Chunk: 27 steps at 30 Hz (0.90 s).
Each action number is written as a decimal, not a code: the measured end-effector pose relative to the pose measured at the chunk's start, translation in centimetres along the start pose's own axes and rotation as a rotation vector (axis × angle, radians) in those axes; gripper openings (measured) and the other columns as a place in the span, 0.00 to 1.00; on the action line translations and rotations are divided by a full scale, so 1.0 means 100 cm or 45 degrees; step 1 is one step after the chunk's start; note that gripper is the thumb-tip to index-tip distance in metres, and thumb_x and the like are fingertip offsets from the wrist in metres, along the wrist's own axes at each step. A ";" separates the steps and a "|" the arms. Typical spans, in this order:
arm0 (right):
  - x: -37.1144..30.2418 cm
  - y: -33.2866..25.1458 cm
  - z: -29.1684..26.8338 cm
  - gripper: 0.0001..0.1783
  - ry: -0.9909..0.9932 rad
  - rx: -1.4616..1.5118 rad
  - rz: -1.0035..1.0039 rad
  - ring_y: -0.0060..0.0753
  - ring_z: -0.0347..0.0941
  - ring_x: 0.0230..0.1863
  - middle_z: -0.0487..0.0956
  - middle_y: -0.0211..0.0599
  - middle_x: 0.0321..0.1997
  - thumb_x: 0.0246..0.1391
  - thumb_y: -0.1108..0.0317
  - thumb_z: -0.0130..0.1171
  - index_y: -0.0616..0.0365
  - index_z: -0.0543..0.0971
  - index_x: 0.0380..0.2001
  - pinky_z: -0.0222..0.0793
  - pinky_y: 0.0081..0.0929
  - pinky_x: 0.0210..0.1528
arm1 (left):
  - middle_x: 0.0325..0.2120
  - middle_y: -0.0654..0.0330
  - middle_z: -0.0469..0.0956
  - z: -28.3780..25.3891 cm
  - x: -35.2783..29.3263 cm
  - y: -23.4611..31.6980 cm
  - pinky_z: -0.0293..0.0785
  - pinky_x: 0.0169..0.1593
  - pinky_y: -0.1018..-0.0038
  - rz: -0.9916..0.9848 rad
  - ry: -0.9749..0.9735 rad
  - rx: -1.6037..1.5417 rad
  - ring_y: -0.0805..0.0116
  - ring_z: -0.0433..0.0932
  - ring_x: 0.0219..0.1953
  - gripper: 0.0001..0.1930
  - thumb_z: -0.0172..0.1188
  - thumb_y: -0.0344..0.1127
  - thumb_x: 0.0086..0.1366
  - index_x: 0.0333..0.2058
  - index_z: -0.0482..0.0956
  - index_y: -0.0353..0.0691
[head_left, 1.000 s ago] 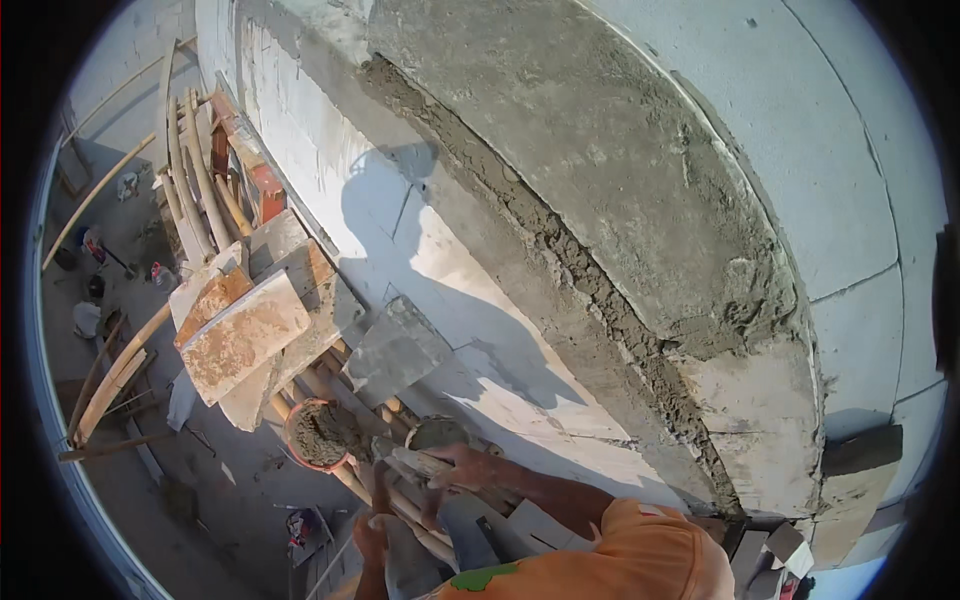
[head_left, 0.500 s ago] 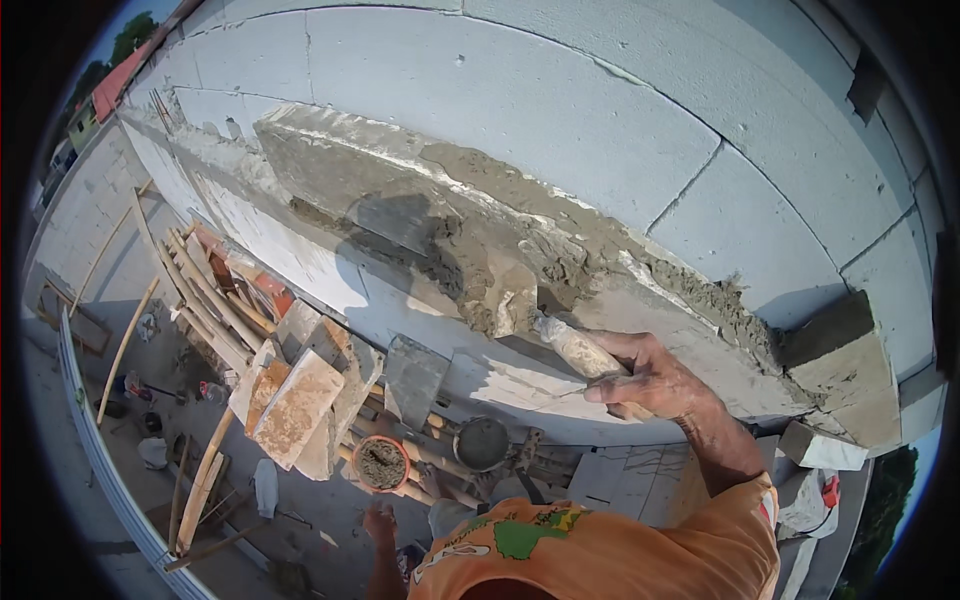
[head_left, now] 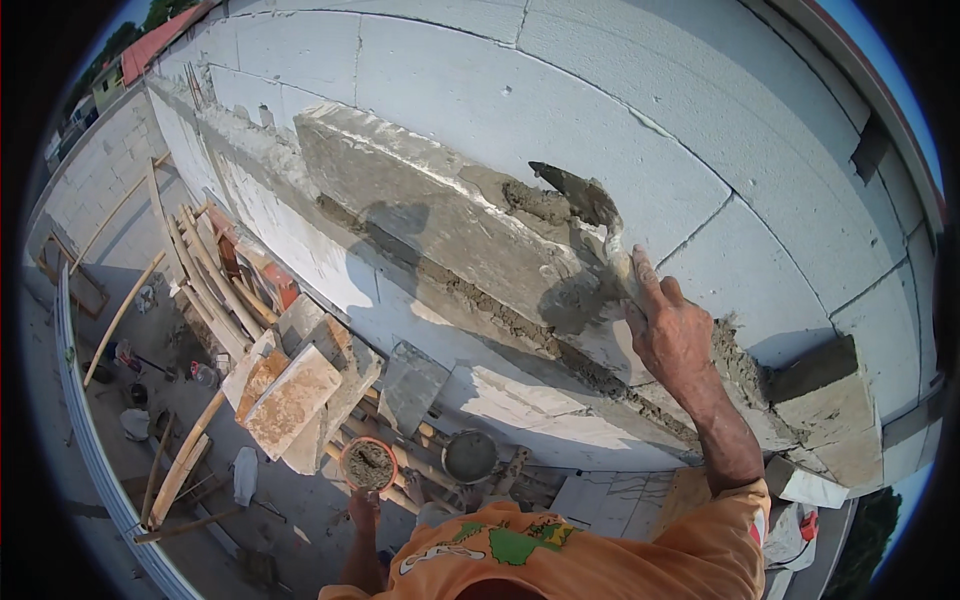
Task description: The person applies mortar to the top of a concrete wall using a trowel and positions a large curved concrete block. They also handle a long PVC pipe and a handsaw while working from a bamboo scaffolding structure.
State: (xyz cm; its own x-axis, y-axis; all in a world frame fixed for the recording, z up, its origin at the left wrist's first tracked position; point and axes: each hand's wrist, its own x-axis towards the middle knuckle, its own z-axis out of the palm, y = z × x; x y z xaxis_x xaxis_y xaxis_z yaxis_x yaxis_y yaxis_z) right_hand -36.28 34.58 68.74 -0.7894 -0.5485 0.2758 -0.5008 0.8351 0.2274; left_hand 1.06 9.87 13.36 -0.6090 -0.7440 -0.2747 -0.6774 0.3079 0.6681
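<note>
My right hand point(head_left: 675, 335) is closed around the handle of a mortar-smeared trowel point(head_left: 590, 205). Its dark blade lies at the top edge of a long grey slab point(head_left: 420, 205), beside wet mortar point(head_left: 535, 203) along the slab's back edge. Behind this rises a wall of pale blocks point(head_left: 640, 150). A rough mortar line point(head_left: 470, 290) runs along the slab's lower edge. Low down, my left hand point(head_left: 365, 508) is at the near rim of an orange-rimmed bucket of mortar point(head_left: 368, 465); its fingers are too small to make out.
A dark bucket point(head_left: 470, 456) stands right of the orange one. Stacked stone slabs point(head_left: 295, 395) and bamboo poles point(head_left: 215, 290) are at the left, above a lower floor. At the right end sits a block point(head_left: 830, 415) with mortar around it.
My right hand has swung the trowel up from the slab's lower face to its top edge. My left hand has come closer to the orange-rimmed bucket. The view has shifted slightly.
</note>
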 end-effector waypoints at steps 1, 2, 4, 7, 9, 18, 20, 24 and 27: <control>0.000 -0.002 -0.007 0.39 0.028 0.055 0.012 0.40 0.78 0.25 0.78 0.46 0.29 0.55 0.63 0.64 0.51 0.61 0.69 0.75 0.40 0.26 | 0.31 0.46 0.81 -0.002 -0.002 -0.009 0.75 0.38 0.62 0.020 0.052 0.006 0.50 0.81 0.34 0.10 0.67 0.34 0.58 0.37 0.82 0.35; 0.001 0.005 -0.011 0.39 0.025 0.048 0.004 0.40 0.78 0.25 0.78 0.46 0.29 0.55 0.63 0.64 0.51 0.61 0.69 0.75 0.40 0.26 | 0.31 0.45 0.81 -0.003 -0.003 -0.017 0.75 0.37 0.63 0.042 0.102 0.012 0.50 0.81 0.33 0.10 0.66 0.34 0.58 0.36 0.82 0.36; 0.005 0.023 -0.026 0.36 0.060 0.520 -0.016 0.43 0.78 0.23 0.80 0.50 0.33 0.54 0.59 0.62 0.61 0.67 0.64 0.74 0.45 0.28 | 0.30 0.46 0.81 0.008 -0.003 -0.051 0.75 0.35 0.63 0.014 0.102 0.004 0.51 0.81 0.32 0.09 0.66 0.34 0.58 0.36 0.82 0.36; 0.029 0.004 -0.079 0.34 -0.365 0.883 0.296 0.34 0.75 0.22 0.80 0.46 0.28 0.51 0.53 0.61 0.68 0.74 0.56 0.71 0.38 0.28 | 0.27 0.49 0.81 0.005 -0.005 -0.059 0.75 0.31 0.63 -0.079 -0.012 0.161 0.54 0.80 0.28 0.10 0.66 0.35 0.59 0.37 0.82 0.37; 0.047 -0.002 -0.087 0.33 -0.382 0.875 0.270 0.25 0.72 0.20 0.78 0.40 0.23 0.48 0.50 0.61 0.70 0.79 0.48 0.68 0.30 0.25 | 0.26 0.51 0.81 0.003 -0.005 -0.053 0.74 0.30 0.63 -0.133 -0.130 0.314 0.55 0.80 0.25 0.10 0.65 0.35 0.60 0.39 0.82 0.38; 0.080 0.008 -0.085 0.28 -0.801 0.958 0.329 0.20 0.71 0.14 0.76 0.33 0.19 0.58 0.50 0.57 0.71 0.78 0.42 0.67 0.19 0.12 | 0.18 0.57 0.73 0.053 0.017 -0.058 0.69 0.22 0.68 -0.147 -0.120 -0.608 0.66 0.70 0.16 0.10 0.62 0.32 0.61 0.41 0.79 0.37; 0.068 0.010 -0.081 0.28 -0.793 0.977 0.355 0.21 0.72 0.14 0.75 0.34 0.17 0.58 0.51 0.56 0.73 0.79 0.42 0.67 0.20 0.12 | 0.17 0.60 0.67 0.057 0.013 -0.046 0.60 0.16 0.74 0.502 0.141 -0.532 0.71 0.62 0.13 0.08 0.59 0.29 0.62 0.41 0.78 0.37; 0.037 0.023 -0.077 0.31 -0.787 0.965 0.435 0.24 0.73 0.15 0.74 0.36 0.17 0.58 0.48 0.54 0.73 0.79 0.41 0.70 0.23 0.15 | 0.16 0.60 0.65 0.048 0.006 -0.037 0.54 0.15 0.77 -0.186 -0.430 -1.106 0.73 0.57 0.12 0.08 0.56 0.27 0.64 0.41 0.76 0.35; 0.016 0.034 -0.071 0.32 -0.751 1.034 0.486 0.25 0.73 0.15 0.75 0.35 0.17 0.57 0.46 0.54 0.71 0.79 0.42 0.71 0.25 0.17 | 0.16 0.60 0.63 0.039 0.013 -0.048 0.60 0.19 0.73 0.064 -0.442 -0.755 0.71 0.59 0.14 0.11 0.57 0.28 0.61 0.44 0.75 0.36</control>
State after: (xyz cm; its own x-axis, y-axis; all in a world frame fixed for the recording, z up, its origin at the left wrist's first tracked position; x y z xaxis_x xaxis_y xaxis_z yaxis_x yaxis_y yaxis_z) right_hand -36.77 36.25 76.60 -0.8816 -0.3201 -0.3470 -0.0990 0.8440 -0.5271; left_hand 1.88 9.77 7.12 -0.7979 -0.4737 -0.3728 -0.3647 -0.1130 0.9242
